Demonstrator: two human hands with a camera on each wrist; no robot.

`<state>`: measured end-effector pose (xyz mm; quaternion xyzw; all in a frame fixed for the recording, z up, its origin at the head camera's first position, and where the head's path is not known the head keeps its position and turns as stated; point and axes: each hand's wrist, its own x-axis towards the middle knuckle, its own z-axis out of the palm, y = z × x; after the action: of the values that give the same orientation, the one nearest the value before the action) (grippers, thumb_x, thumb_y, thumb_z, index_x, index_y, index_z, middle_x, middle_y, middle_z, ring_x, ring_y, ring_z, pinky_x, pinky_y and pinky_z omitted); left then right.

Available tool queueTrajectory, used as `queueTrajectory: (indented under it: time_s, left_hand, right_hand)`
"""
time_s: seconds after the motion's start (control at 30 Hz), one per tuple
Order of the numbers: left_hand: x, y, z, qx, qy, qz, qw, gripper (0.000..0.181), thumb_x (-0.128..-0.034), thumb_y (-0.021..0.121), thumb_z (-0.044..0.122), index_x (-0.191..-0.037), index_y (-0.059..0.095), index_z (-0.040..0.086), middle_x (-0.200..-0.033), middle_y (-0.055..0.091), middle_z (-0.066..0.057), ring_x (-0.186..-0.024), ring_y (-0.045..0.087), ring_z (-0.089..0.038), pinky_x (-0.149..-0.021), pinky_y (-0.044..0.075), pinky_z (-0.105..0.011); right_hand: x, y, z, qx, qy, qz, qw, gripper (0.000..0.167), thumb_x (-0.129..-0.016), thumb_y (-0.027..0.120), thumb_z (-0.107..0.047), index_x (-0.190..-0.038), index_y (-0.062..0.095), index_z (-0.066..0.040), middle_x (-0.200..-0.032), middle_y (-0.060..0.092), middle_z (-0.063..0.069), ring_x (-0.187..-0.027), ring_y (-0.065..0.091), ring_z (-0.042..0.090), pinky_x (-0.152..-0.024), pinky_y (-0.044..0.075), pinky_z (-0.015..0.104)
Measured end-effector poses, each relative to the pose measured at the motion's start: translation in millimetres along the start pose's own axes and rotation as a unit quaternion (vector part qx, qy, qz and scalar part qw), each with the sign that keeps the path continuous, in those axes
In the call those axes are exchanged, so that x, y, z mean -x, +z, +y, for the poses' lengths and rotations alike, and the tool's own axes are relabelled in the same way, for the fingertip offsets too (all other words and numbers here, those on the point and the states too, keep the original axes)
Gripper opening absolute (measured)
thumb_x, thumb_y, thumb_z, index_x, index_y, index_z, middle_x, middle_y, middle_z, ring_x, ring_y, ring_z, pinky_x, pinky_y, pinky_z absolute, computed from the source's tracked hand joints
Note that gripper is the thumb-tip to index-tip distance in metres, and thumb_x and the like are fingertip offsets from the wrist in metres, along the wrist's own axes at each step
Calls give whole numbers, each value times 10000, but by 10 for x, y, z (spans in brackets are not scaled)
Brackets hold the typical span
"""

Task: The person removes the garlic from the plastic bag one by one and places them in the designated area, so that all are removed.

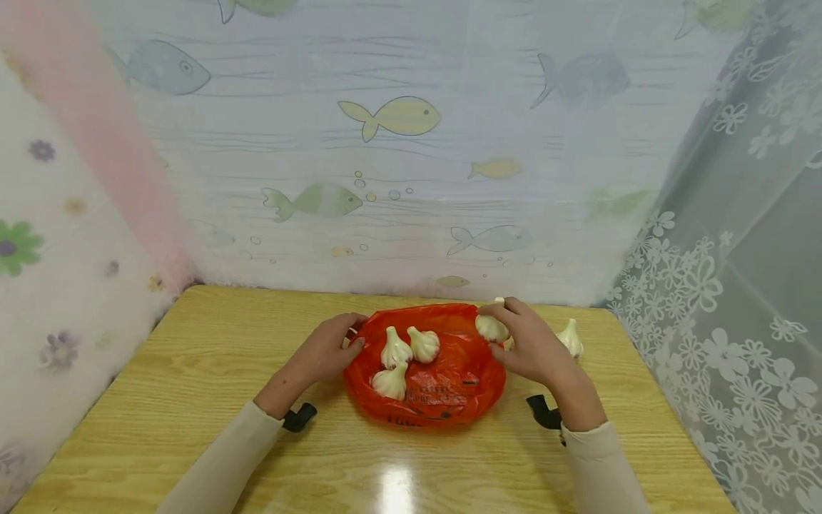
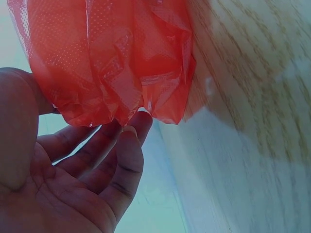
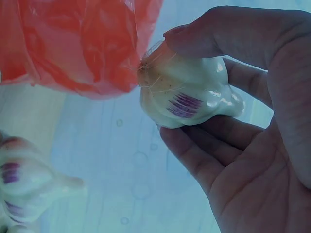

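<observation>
An open red plastic bag (image 1: 449, 368) lies on the table with several garlic bulbs (image 1: 425, 345) inside its left part. At the bag's left rim, my left hand (image 1: 326, 351) has thumb and curled fingers around the edge; in the left wrist view the red plastic (image 2: 112, 58) lies between them. My right hand (image 1: 529, 343) pinches a garlic bulb (image 1: 491, 328) at the bag's right rim. In the right wrist view the held bulb (image 3: 187, 92) sits between thumb and fingers, roots toward the red plastic (image 3: 73, 43).
Another garlic bulb (image 1: 570, 339) stands on the table (image 1: 212, 343) to the right of my right hand, partly behind it. A wall with a fish-patterned covering (image 1: 398, 235) rises behind the table, and a lace curtain (image 1: 726, 321) hangs at the right.
</observation>
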<state>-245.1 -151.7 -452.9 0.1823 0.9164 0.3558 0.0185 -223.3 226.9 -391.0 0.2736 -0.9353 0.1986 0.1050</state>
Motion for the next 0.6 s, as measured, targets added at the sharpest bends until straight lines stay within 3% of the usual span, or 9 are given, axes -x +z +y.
queueTrajectory:
  time_s: [0.6]
  left_hand:
    - [2,-13,6,-7,-20,-20,10000,407,-1041,656,155,-1429,604,46,-1319,680,-89,-1142,663,-271,-909,627,-406]
  right_hand:
    - [105,-168,112,-102,165,232,9995,504,-852,798,-25,-1336,673,-84,-1208,627,139,-1047,634,348,-901,567,558]
